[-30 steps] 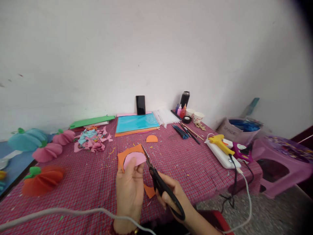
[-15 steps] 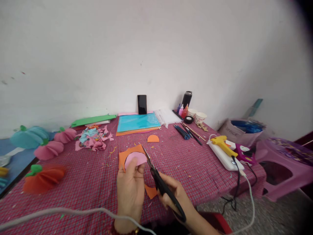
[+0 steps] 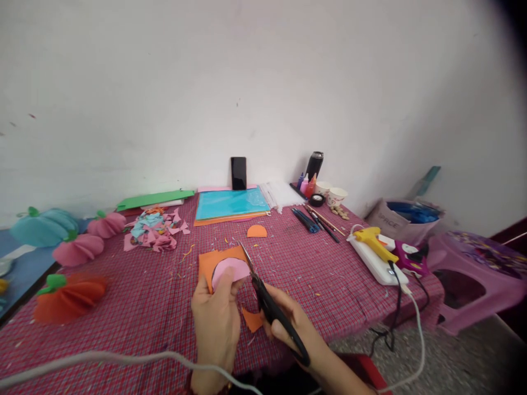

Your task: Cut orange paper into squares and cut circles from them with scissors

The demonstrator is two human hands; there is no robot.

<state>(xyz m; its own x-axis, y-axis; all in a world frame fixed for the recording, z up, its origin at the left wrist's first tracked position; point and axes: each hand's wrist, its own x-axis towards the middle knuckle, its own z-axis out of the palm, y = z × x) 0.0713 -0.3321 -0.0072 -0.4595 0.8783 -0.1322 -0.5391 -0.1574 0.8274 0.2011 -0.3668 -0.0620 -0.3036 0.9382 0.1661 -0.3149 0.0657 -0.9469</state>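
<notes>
My left hand [image 3: 216, 321] pinches a pink paper half-circle [image 3: 230, 270] flat against a square of orange paper [image 3: 206, 265], thumb on top and fingers beneath. My right hand [image 3: 284, 318] is wrapped round the black handles of a pair of scissors [image 3: 269, 307]. The blades lie at the right edge of the orange paper, beside the pink shape. An orange paper offcut [image 3: 252, 320] lies between my hands on the checked cloth. Farther back rests a cut orange half-circle [image 3: 257, 231].
Paper pumpkins [image 3: 72, 299] and a heap of paper scraps [image 3: 156, 229] lie left. Blue sheets [image 3: 230, 204] and a phone [image 3: 238, 173] are at the back. A yellow glue gun [image 3: 375, 244] sits on a white power strip [image 3: 376, 263] at right. A white cable [image 3: 102, 357] crosses the front.
The orange paper and pink half-circle have tilted slightly in my left hand. The scissors stay at the paper's right edge. The whole view has shifted a little.
</notes>
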